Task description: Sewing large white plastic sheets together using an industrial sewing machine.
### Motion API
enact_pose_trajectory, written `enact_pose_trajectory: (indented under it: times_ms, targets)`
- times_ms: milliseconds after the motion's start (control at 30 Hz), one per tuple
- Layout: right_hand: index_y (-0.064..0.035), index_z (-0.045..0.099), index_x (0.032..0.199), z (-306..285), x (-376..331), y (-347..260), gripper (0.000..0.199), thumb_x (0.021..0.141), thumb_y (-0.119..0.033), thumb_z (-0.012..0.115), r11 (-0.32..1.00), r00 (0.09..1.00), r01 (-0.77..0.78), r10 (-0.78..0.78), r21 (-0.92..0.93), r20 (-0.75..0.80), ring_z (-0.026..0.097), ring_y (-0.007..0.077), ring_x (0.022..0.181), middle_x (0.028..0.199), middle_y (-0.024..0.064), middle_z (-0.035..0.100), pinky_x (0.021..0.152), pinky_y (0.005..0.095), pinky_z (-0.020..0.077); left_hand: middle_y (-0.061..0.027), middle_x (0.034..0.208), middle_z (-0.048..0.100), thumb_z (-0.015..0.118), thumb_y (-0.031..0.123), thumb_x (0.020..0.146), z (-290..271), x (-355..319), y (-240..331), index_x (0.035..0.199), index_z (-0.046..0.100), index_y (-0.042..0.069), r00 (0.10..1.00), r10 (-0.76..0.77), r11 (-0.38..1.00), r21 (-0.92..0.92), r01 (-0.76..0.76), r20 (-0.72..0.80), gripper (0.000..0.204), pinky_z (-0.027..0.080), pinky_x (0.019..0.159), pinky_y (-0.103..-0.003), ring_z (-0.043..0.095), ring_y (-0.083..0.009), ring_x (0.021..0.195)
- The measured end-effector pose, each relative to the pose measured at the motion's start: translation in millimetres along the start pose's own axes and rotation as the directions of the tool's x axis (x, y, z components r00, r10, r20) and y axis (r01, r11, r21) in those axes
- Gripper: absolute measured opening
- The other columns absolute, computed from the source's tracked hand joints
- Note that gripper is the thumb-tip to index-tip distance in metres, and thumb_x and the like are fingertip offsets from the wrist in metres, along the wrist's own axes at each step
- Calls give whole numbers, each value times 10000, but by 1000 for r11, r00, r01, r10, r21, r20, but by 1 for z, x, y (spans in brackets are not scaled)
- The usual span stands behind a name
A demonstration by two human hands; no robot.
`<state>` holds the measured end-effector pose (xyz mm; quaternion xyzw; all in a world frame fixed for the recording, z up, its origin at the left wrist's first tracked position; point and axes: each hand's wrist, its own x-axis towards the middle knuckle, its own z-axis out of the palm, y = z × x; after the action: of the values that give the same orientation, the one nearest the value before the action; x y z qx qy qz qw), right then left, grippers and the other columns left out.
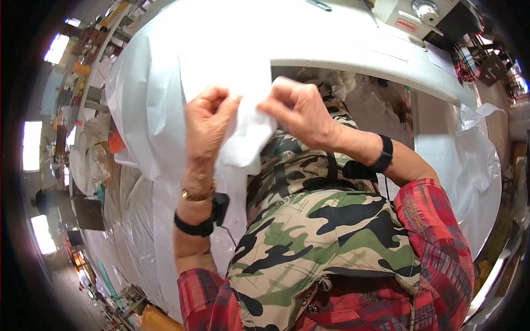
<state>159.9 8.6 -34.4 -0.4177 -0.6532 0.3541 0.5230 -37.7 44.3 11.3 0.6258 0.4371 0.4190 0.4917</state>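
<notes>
Workshop clutter (83,69), warped and hard to make out, fills the space left of the camouflage apron (326,231); beyond the apron, a white machine (406,16) is cut off above. Glare hides the upper end of the limp white piece (245,140), whose crumpled lower end hangs by the apron's far left edge. The left hand (210,118) has its fingers pinched together on it; the right hand (303,113) is blurred, fingers nearly meeting beside it (whether gripping, I cannot tell).

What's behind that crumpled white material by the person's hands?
Camouflage-print fabric shows past the right edge of the white material. Whatever lies directly behind the material is covered, so I cannot tell.
</notes>
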Motion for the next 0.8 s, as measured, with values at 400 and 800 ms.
enact_pose_trajectory:
  times_ms: [400, 800]
  targets:
    - [-3, 679, 1027, 137, 120, -39, 262, 866, -201, 620, 972, 785, -86, 201, -218, 587, 660, 339, 990, 1018, 199, 690, 837, 431, 532, -177, 685, 597, 642, 114, 899, -33, 48, 116, 840, 619, 14, 800, 233, 187, 782, -595, 553, 118, 467, 578, -374, 630, -304, 638]
    - [-37, 651, 945, 25, 62, 31, 144, 873, -160, 630, 870, 439, 325, 210, -372, 874, 667, 307, 845, 883, 149, 687, 775, 438, 523, -65, 617, 617, 664, 106, 900, -7, -23, -55, 877, 643, 17, 964, 265, 695, 698, -173, -25, 94, 428, 514, -347, 588, -182, 532]
